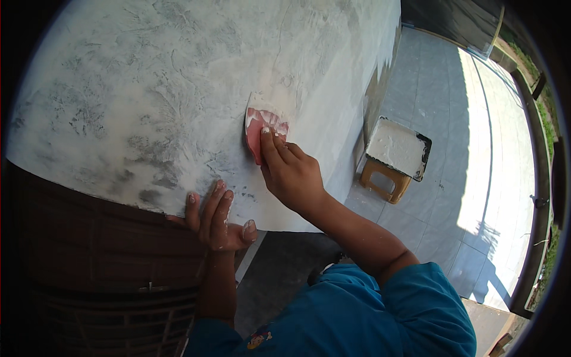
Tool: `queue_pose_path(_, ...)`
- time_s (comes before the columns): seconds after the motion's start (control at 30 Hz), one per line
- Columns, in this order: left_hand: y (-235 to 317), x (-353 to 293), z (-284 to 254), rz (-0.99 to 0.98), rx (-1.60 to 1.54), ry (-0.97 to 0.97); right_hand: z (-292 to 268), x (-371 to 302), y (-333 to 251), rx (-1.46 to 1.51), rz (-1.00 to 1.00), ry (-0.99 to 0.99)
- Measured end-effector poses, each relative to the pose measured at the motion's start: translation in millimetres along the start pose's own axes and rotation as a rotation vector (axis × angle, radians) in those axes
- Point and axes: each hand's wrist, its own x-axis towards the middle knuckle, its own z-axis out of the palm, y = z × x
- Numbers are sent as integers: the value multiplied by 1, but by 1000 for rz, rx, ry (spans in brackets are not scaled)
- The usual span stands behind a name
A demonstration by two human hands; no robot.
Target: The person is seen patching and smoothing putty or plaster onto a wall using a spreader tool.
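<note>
My right hand (pixel 295 175) grips a pinkish-red putty spreader (pixel 256 134), its fingers pressed along the blade. White paste coats the spreader's upper edge, which lies against a white and grey plastered wall (pixel 148 77). Some white smears show on the fingertips. Lower down and to the left, my left hand (pixel 215 223) is at the wall's edge, fingers apart and thumb out, holding nothing. Whether its fingertips touch the wall surface, I cannot tell. Dark grey patches show through the white coat near that hand.
At the right, a black-rimmed tray (pixel 392 146) of white paste sits on a tan plastic stool (pixel 399 191). Grey floor tiles (pixel 428 107) extend behind it into bright sunlight. Dark brown panelled woodwork (pixel 101 232) borders the wall at lower left.
</note>
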Motion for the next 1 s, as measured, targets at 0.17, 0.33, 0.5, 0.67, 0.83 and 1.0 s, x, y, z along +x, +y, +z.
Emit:
queue_pose_path(0.17, -9, -3, -4, 16, 27, 30, -65, -16, 0, 386, 271, -410)
queue_pose_path(0.33, -3, -4, -2, -19, 3, 7, -54, 53, 47, 186, 445, -4)
queue_pose_path(0.5, -4, -2, 2, 40, -2, 28, -8, -19, -2, 123, -49, -19)
queue_pose_path(0.67, -8, -4, -1, 38, 9, 44, -60, -20, 18, 309, 284, -217)
queue_pose_path(0.83, -6, -4, 1, 8, 5, 27, -38, 68, 52, 132, 204, 56)
queue_pose_path(1.0, -4, -5, 3, 31, 10, 30, -19, -18, 15, 65, -107, -67)
